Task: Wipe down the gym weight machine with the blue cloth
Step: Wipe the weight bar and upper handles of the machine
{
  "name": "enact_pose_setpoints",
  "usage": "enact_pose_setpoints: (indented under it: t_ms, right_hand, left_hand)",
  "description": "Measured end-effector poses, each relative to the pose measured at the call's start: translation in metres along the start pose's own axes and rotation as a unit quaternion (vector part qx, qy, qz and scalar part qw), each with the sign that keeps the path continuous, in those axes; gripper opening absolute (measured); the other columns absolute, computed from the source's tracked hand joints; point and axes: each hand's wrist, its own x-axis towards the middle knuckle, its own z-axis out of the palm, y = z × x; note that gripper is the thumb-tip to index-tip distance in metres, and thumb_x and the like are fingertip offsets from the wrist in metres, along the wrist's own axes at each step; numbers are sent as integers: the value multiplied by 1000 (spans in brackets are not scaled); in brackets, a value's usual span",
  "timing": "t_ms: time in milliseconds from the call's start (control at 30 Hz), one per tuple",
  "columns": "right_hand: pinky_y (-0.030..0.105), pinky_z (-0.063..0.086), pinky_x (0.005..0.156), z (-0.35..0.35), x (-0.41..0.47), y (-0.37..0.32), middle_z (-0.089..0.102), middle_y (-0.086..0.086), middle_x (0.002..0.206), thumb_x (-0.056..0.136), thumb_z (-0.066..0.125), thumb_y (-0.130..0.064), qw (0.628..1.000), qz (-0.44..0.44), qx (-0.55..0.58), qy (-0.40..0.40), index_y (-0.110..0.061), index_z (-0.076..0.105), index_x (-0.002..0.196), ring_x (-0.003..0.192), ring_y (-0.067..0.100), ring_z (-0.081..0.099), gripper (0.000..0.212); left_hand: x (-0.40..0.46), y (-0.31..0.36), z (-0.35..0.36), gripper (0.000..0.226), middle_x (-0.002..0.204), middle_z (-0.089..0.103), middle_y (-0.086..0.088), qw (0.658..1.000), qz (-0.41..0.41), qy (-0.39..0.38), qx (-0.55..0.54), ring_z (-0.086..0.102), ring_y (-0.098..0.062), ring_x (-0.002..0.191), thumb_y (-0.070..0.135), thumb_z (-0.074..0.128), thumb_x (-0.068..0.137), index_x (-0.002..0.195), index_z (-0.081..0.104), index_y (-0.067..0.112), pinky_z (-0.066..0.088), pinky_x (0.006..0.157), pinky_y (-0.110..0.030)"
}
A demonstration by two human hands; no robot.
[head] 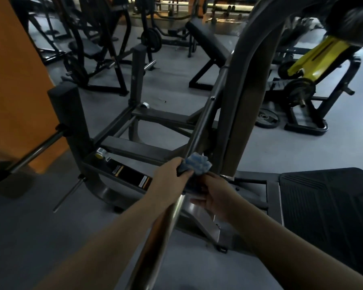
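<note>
Left hand point(169, 174) gripping bunched blue cloth point(197, 164) against chrome guide rod point(199, 130) of weight machine. Right hand point(213, 195) just below, fingers loosely curled near cloth; grip unclear. Mid-wipe, judged: upper rod, dark frame point(134, 147), footplate point(327, 197) left.

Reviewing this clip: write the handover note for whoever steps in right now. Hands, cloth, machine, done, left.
Left hand: grips the blue cloth, bunched against the chrome bar.
Right hand: just below the cloth on the bar's right side, fingers curled; whether it grips cloth or bar is unclear.
Machine: the bar slopes up from the viewer toward the frame; footplate to the right.
Done: cannot tell which parts have been wiped.
Left: the upper bar, frame and footplate probably still need wiping.
</note>
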Motion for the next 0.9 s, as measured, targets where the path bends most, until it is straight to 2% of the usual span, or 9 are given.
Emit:
enact_pose_setpoints:
  t_ms: [133, 233, 333, 433, 533, 600, 700, 833, 900]
  right_hand:
    - [48, 48, 95, -3, -12, -4, 63, 12, 108, 99, 42, -12, 998, -33, 46, 27, -15, 54, 113, 97, 29, 61, 19]
    - [45, 50, 91, -9, -21, -11, 63, 11, 100, 98, 44, -11, 995, -52, 66, 54, -16, 56, 105, 95, 27, 61, 15]
    - [45, 51, 91, -17, -29, -23, 64, 9, 92, 96, 49, -9, 991, -91, 43, 84, -15, 56, 100, 91, 25, 61, 10]
    - [37, 54, 73, -23, -33, -40, 64, 6, 83, 94, 52, -8, 982, -148, -19, 120, -11, 58, 97, 77, 20, 62, 7]
    - [39, 53, 77, -28, -37, -66, 63, 6, 78, 94, 53, -6, 960, -211, -77, 165, -11, 58, 86, 75, 21, 62, 10]
    - [37, 53, 79, -32, -39, -86, 66, 11, 89, 92, 56, -8, 941, -252, -125, 187, -10, 59, 92, 81, 23, 62, 3]
    - [21, 54, 65, -38, -41, -119, 66, 10, 97, 91, 58, -8, 901, -321, -200, 211, -6, 60, 109, 78, 18, 63, 19]
    - [36, 54, 72, -43, -46, -177, 67, 10, 97, 89, 56, -9, 817, -391, -338, 255, -9, 60, 109, 84, 23, 63, 20]
    - [30, 48, 63, -44, -49, -211, 65, 7, 91, 89, 55, -10, 759, -433, -400, 278, -9, 60, 108, 80, 21, 61, 20]
  left_hand:
    - [-3, 16, 0, 33, 114, 61, 0, 999, 29, -25, -29, 54, -13, 108, 22, 56, 92, 124, 54, 14, 33, 80, -13]
    - [-2, 28, 4, 40, 123, 58, -1, 998, 39, -22, -49, 51, -13, 114, 20, 57, 92, 131, 50, 15, 31, 82, -10]
    - [4, 41, 7, 41, 127, 56, -2, 995, 46, -25, -80, 50, -15, 117, 18, 56, 92, 132, 48, 15, 35, 91, -17]
    - [12, 56, 6, 41, 126, 56, -4, 992, 57, -15, -111, 51, -17, 117, 17, 57, 92, 132, 49, 13, 38, 94, -23]
    - [23, 75, 1, 43, 121, 55, 2, 988, 96, 3, -118, 49, -15, 119, 16, 56, 92, 133, 46, 14, 33, 88, -14]
    - [32, 90, -7, 44, 120, 53, 5, 985, 119, 17, -126, 49, -11, 115, 15, 54, 92, 135, 44, 16, 32, 85, -12]
    - [50, 110, -16, 46, 116, 49, 8, 977, 143, 30, -158, 46, -5, 108, 11, 53, 92, 136, 43, 17, 34, 84, -13]
    - [79, 139, -27, 50, 127, 53, -2, 966, 172, 77, -179, 48, -16, 119, 10, 55, 89, 137, 42, 13, 41, 101, -31]
    - [96, 157, -34, 51, 128, 53, -4, 963, 180, 95, -179, 48, -18, 120, 13, 55, 88, 137, 41, 14, 42, 101, -36]
